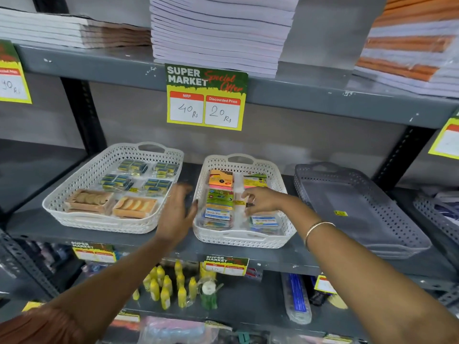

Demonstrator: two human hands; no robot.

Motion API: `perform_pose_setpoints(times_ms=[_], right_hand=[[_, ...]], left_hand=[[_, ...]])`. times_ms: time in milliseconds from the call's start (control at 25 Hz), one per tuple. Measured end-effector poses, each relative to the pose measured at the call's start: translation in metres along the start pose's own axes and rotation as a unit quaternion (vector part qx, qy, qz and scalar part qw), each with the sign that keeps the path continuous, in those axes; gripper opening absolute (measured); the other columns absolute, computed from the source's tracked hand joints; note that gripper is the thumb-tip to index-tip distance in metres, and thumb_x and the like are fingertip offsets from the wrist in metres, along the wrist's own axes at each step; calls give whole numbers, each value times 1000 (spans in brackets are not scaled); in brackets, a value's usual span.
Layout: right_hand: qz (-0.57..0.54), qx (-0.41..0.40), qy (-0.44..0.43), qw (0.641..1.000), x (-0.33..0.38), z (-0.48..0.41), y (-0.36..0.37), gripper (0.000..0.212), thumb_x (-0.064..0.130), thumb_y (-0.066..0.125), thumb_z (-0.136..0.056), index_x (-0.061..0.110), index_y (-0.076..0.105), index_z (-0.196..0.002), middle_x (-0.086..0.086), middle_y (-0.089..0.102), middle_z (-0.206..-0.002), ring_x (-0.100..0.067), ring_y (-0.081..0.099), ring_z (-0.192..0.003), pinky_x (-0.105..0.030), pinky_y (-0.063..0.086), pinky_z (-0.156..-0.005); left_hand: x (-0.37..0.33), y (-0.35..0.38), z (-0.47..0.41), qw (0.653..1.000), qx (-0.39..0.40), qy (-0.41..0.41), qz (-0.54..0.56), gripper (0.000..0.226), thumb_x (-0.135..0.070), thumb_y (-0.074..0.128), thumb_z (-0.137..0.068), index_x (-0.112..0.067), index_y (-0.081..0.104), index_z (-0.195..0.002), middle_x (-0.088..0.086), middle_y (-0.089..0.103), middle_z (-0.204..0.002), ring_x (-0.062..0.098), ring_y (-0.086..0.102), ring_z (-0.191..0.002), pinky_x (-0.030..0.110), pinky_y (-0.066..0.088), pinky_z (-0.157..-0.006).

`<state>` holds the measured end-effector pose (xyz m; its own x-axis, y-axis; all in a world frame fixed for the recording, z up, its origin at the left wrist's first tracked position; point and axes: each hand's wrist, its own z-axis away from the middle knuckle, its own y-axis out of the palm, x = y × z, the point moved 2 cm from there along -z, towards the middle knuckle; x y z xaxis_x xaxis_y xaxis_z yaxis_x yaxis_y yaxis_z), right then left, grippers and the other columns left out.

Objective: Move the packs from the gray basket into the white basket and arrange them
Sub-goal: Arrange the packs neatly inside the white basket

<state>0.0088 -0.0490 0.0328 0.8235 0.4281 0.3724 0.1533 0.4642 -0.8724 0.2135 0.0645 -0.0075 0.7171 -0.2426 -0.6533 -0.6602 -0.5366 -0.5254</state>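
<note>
The gray basket (360, 219) lies on the shelf at the right and holds only a small yellow sticker (340, 213). To its left, the middle white basket (244, 240) holds several colourful packs in two columns, among them an orange pack (221, 180), a green pack (219, 198) and a blue-labelled pack (264, 221). My right hand (260, 201) is inside this basket, fingers pinched on a clear pack (239, 194) between the columns. Beside the basket's left rim hovers my left hand (176, 214), blurred, with fingers spread and the thumb against the rim.
A second white basket (74, 212) at the left holds small blue-yellow packs and two tan boxes. A price sign (206, 98) hangs from the shelf above, under stacked notebooks (218, 33). Another gray basket (437, 214) shows at the far right. Yellow bottles (164, 286) stand on the lower shelf.
</note>
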Motion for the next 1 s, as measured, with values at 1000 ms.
perform_pose_setpoints(times_ms=[1000], right_hand=[[49, -85, 57, 994, -57, -41, -13, 63, 28, 69, -82, 10, 43, -137, -14, 47, -142, -30, 49, -127, -40, 44, -104]], left_hand=[[7, 81, -89, 874, 393, 37, -282, 67, -32, 63, -86, -6, 29, -137, 15, 36, -143, 31, 43, -124, 44, 39, -100]])
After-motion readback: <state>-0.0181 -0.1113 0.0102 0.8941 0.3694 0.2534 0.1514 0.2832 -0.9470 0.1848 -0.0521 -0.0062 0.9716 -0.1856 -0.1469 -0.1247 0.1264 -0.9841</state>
